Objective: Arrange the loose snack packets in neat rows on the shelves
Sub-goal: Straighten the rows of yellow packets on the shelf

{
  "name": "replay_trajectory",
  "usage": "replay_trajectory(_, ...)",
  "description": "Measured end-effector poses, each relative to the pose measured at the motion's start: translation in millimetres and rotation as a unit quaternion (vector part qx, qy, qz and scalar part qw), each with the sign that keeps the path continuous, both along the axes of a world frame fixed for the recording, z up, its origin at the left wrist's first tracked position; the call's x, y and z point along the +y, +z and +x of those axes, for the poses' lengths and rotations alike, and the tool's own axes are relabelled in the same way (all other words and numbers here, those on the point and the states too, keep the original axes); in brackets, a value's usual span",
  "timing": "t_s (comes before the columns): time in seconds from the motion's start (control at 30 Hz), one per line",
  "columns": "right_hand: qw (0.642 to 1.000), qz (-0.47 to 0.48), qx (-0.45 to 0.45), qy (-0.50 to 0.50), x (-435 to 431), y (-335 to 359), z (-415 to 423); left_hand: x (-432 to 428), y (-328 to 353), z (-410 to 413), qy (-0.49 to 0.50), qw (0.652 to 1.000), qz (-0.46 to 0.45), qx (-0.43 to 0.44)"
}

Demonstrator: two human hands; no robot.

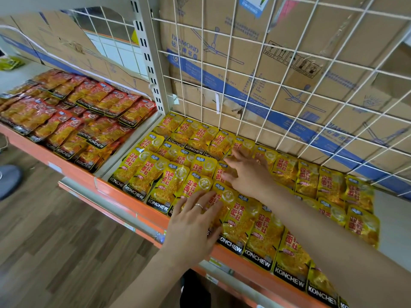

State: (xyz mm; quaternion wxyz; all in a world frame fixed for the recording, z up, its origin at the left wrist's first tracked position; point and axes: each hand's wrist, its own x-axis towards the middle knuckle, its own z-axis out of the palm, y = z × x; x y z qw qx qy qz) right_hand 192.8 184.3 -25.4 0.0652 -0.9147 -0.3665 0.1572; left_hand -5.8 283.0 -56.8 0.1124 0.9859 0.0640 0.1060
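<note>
Nearest us, our left hand [191, 223] lies flat, its fingers [203, 202] straight and slightly spread, a ring [198, 205] on one of them. It presses on the front row of yellow packets [262, 236], just behind the orange front lip of the shelf [133, 204]. Just beyond it, our right hand [248, 174] is also spread wide, palm down on the middle row and holding nothing. The packets fill the shelf under and around both hands, overlapped like tiles in rows that run off to the right of the right hand. We judge them to be light, soft film pouches, glossy and likely to slide on one another, with stiffer sealed edges. A flat push should square them; to lift one we would pinch the black bottom band or a side seam rather than squeeze the crinkly middle. Left of the left hand, red packets [66, 121] lie overlapped in the next bay. Beyond the right hand a white wire grid [265, 90] stands upright, with printed cardboard boxes [224, 56] behind it.
</note>
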Motion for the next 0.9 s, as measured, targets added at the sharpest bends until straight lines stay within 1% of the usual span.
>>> replay_trajectory(0.2,1.000,0.000,0.024,-0.012,-1,2,-2,1,0,0,-0.005,1.000,-0.008,-0.005)
replay_trajectory(0.33,0.999,0.048,-0.016,-0.003,10,10,3,12,14,12,0.041,0.999,-0.021,-0.028)
replay_trajectory(0.43,0.998,0.052,-0.035,0.017,29,7,12,32,16,36,0.062,0.997,0.011,-0.033)
replay_trajectory(0.53,0.999,0.029,-0.032,0.007,47,1,22,46,6,56,0.048,0.998,0.041,-0.006)
replay_trajectory(0.6,0.999,0.029,-0.046,-0.007,56,-1,26,49,-2,63,0.029,0.998,0.049,0.013)
replay_trajectory(0.73,0.996,0.049,-0.073,-0.032,61,-3,28,52,-12,65,-0.001,1.000,0.028,0.000)
replay_trajectory(0.9,0.992,0.096,-0.044,-0.071,57,-6,32,51,-15,62,-0.003,0.999,0.030,-0.016)
